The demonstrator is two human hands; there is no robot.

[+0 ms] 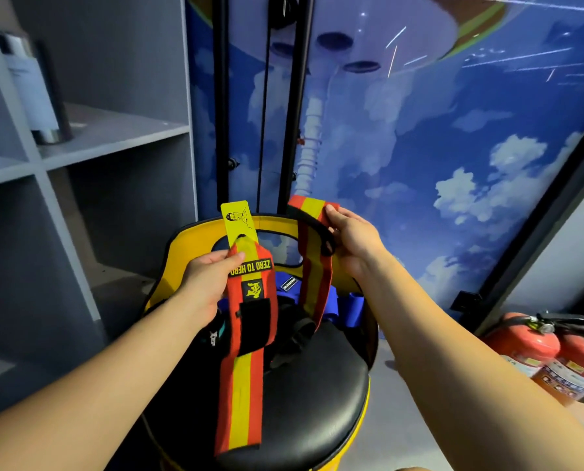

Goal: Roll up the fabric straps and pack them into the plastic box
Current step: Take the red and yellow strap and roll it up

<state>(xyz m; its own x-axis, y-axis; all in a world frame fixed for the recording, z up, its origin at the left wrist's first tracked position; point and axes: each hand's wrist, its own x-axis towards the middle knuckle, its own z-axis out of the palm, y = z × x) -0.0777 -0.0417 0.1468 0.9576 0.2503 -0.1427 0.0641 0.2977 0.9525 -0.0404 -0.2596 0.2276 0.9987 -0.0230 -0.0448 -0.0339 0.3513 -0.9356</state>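
My left hand pinches the top of a red-and-yellow fabric strap that carries a black "ZERO TO HERO" label and a yellow tag; the strap hangs down over the black seat. My right hand grips the upper end of a second red-and-yellow strap, which hangs toward the seat's back. A blue strap and some dark straps lie bunched on the seat. No plastic box is in view.
The straps are over a yellow chair with a black round seat. Grey shelves with a metal bottle stand on the left. Two red fire extinguishers sit on the floor at the right, below a blue sky mural.
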